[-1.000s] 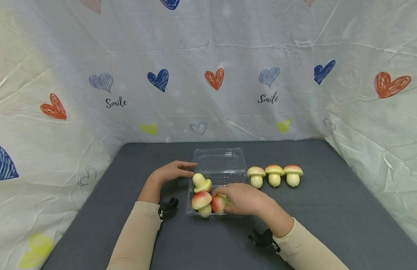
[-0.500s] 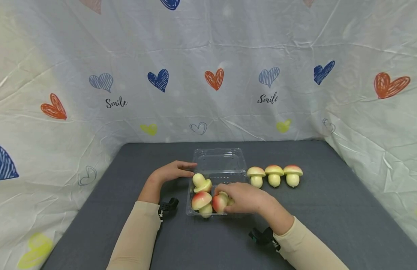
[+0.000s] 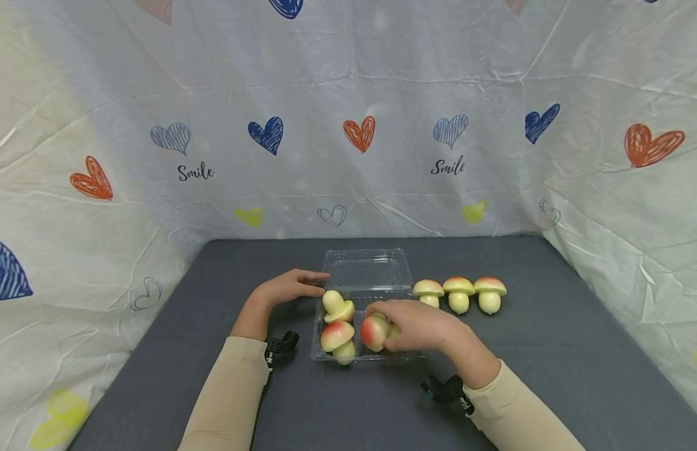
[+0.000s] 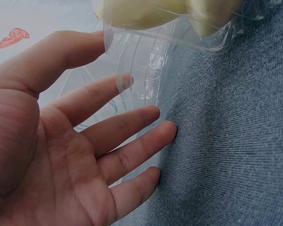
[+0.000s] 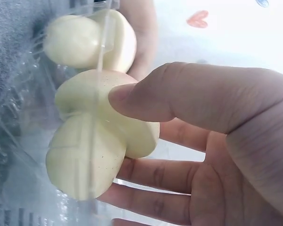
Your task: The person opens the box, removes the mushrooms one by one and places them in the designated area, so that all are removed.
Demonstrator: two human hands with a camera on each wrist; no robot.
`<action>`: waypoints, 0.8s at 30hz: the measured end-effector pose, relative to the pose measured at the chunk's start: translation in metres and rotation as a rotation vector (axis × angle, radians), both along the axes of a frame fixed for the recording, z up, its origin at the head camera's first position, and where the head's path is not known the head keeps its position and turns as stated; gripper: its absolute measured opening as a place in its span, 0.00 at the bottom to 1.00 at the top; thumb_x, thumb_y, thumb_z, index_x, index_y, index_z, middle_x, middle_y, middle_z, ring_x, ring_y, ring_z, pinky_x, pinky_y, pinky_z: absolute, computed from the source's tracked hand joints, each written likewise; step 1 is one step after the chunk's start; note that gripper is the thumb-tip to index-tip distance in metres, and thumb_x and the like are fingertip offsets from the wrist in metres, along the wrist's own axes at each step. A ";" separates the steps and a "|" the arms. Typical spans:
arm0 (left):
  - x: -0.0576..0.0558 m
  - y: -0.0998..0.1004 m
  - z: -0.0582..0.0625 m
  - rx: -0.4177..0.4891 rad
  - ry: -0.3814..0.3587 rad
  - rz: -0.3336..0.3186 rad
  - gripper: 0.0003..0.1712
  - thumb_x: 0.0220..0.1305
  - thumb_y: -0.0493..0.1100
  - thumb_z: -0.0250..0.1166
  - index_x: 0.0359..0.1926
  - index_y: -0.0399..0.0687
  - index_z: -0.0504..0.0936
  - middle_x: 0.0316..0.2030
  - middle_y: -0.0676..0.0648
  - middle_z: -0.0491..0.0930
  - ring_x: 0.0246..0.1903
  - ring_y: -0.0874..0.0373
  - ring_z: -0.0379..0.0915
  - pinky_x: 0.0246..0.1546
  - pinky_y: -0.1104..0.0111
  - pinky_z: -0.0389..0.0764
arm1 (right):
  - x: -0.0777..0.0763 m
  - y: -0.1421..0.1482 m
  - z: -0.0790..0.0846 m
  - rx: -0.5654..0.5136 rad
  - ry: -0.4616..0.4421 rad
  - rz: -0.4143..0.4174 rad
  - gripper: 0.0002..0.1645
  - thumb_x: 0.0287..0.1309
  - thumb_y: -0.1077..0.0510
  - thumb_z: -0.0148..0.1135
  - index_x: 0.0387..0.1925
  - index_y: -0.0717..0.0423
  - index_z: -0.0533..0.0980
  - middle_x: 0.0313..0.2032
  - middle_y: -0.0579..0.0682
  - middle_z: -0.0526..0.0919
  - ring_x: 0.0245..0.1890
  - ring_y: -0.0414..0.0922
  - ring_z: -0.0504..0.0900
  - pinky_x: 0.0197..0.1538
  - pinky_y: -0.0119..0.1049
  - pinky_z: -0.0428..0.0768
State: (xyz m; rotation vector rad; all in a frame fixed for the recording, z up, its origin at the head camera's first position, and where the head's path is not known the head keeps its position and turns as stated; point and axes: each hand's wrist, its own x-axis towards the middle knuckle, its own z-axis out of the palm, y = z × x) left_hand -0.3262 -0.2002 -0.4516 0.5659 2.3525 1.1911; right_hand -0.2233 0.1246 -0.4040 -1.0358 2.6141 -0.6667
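Right hand [image 3: 420, 324]: pinching red-and-yellow mushroom-shaped piece [image 3: 375, 332] within hinged clear-plastic box [image 3: 371, 269] | left hand [image 3: 286, 287]: fingers spread, thumb at box's ten-o'clock edge | two matching pieces [image 3: 336, 336]: nine o'clock from held piece

Two mushrooms [image 3: 337, 334] at left in the container [image 3: 382, 295], its lid [image 3: 368, 269] behind, three mushrooms [image 3: 458, 288] to the right.

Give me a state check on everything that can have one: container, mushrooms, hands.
Clear container: open
Lid: folded back
Near-left mushroom: inside, stem toward the person
Far-left mushroom: inside, behind the near-left one
Right hand: gripping the held mushroom
Held mushroom: cap facing left; resting or lifted, unclear
Row of three mushrooms: outside, right of the container
Left hand: extended, at the container's left side
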 end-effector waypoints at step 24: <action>0.000 0.000 0.001 -0.005 -0.005 0.002 0.37 0.72 0.53 0.66 0.77 0.49 0.68 0.75 0.43 0.64 0.76 0.40 0.52 0.71 0.44 0.63 | -0.004 0.062 0.037 -0.145 -0.050 -0.134 0.26 0.61 0.52 0.71 0.61 0.47 0.77 0.42 0.40 0.84 0.42 0.42 0.83 0.45 0.40 0.82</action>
